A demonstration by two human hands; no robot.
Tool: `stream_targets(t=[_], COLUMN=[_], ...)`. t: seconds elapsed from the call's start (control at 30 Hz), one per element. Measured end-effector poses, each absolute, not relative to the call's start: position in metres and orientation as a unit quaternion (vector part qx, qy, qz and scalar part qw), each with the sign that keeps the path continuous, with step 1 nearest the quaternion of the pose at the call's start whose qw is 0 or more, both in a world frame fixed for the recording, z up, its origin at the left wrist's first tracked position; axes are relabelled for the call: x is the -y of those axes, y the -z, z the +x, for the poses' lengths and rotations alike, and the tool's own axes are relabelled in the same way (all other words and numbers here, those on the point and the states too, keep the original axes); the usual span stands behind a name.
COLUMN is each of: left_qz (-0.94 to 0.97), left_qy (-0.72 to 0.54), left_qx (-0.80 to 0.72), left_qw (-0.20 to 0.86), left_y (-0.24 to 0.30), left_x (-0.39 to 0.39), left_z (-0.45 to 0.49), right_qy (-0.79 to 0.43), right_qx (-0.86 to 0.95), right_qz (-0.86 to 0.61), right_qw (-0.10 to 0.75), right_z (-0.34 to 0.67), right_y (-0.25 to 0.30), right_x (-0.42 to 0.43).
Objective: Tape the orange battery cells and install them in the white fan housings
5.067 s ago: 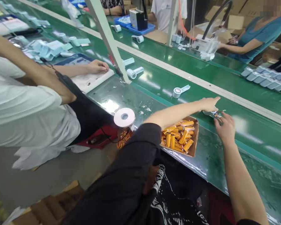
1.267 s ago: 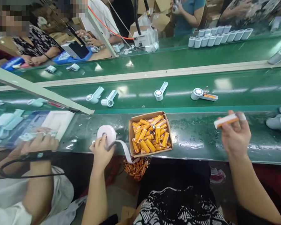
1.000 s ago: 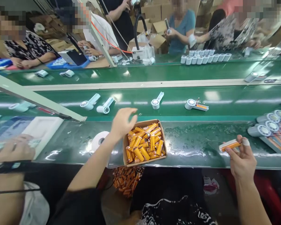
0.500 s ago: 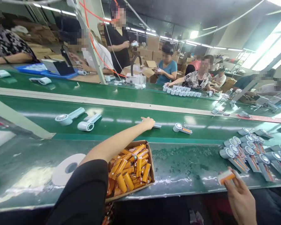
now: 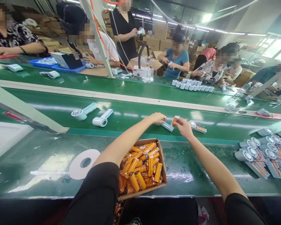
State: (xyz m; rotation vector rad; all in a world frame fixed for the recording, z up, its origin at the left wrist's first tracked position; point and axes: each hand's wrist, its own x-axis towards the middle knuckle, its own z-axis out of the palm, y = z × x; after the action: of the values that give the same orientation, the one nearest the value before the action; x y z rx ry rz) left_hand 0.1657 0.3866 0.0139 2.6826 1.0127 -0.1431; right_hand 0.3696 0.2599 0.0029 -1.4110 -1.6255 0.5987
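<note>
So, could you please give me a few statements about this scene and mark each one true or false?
1. The right hand holds an orange piece. True.
2. A white roll lies to the left of the cardboard box. True.
3. The cardboard box is empty. False: it holds many orange cylinders.
4. The two hands are far apart, at opposite ends of the bench. False: they are close together, with the left hand at a pale blue part on the green belt.
5. Several fan units are grouped at the right of the picture. True.
</note>
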Motion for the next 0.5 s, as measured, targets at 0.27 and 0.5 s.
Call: stream_targets(t=[0.27,0.5], left_qz=[0.924,0.904], left_qy=[0.038,0.020], left_qx=[-0.346,-0.387], left_qw=[0.159,0.181], left_y=[-0.001,0.005], left_x=[-0.388,-0.385], left_z=[0.180,0.194], right_qy=[-0.151,-0.123], right_qx=[0.722,0.757], right_qz=[-0.625,-0.639], right_qw=[0.256,0.062], right_z=[0.386,0.377], right_y=[0.018,0.010], right_x=[-0.266,-0.275])
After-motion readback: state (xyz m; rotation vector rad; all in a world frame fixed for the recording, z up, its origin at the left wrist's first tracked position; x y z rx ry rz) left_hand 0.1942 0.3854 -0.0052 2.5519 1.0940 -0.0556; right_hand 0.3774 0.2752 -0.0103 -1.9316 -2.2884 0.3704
